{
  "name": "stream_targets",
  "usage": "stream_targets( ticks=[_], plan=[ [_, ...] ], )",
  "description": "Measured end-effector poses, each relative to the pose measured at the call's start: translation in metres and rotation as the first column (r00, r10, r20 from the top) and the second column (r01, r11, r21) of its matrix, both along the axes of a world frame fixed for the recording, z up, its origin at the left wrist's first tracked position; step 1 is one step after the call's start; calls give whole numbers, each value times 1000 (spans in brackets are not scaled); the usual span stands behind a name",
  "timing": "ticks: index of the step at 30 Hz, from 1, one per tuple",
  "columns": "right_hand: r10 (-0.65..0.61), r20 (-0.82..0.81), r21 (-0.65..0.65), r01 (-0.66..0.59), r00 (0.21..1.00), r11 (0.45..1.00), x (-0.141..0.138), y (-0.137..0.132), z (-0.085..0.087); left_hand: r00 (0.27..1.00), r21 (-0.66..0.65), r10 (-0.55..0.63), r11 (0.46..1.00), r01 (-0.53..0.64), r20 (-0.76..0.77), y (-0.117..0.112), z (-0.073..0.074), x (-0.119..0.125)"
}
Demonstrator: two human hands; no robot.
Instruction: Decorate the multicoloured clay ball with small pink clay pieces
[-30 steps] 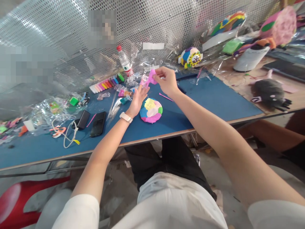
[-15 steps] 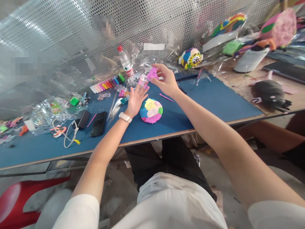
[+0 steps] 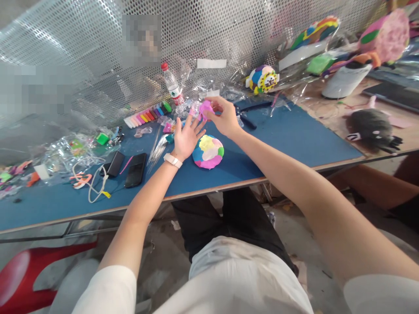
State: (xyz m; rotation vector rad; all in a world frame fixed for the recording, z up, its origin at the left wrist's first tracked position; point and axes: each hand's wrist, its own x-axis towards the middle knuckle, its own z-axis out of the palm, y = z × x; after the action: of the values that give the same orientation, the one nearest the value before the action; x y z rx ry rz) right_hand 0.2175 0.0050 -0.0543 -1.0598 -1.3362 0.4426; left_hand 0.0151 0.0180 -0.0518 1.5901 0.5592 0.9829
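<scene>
My right hand (image 3: pixel 223 117) is closed around a lump of pink clay (image 3: pixel 205 107), pinching it above the blue table (image 3: pixel 294 131). My left hand (image 3: pixel 186 136) is held up with its fingers spread, palm toward the clay, fingertips close to the lump; a white watch is on that wrist. Just below both hands a round multicoloured clay disc (image 3: pixel 208 151) lies flat on the table, with pink, yellow, blue, green and white patches.
A row of coloured clay sticks (image 3: pixel 147 116), a water bottle (image 3: pixel 171 89) and crumpled clear wrappers (image 3: pixel 65 150) lie by the perforated metal screen. Two dark phones (image 3: pixel 126 166) and a cable sit left. Finished clay figures (image 3: pixel 262 79) crowd the right side. Another person's arm (image 3: pixel 373 185) is at right.
My right hand has drawn the pink clay down and a little toward me, squeezing it into a more compact lump. My left hand has tilted up with fingers spread.
</scene>
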Motion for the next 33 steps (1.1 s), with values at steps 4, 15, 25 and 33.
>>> stream_targets(
  ticks=[4, 15, 25, 33],
  plan=[
    [-35, -204, 54, 47, 978, 997, 16, 18, -3, 998, -13, 44, 999, -43, 41, 5, -2, -4],
    [60, -309, -44, -77, 949, 996, 19, 29, -9, 975, 190, 209, 957, -220, 77, 19, -23, 0],
    [239, -207, -205, -281, 949, 938, -3, -6, 6, 989, 294, 146, 945, -145, 19, 10, -21, -1],
    [206, -275, -211, -268, 939, 940, 3, -1, 3, 969, 395, 243, 894, -209, -37, 4, -13, -6]
  ],
)
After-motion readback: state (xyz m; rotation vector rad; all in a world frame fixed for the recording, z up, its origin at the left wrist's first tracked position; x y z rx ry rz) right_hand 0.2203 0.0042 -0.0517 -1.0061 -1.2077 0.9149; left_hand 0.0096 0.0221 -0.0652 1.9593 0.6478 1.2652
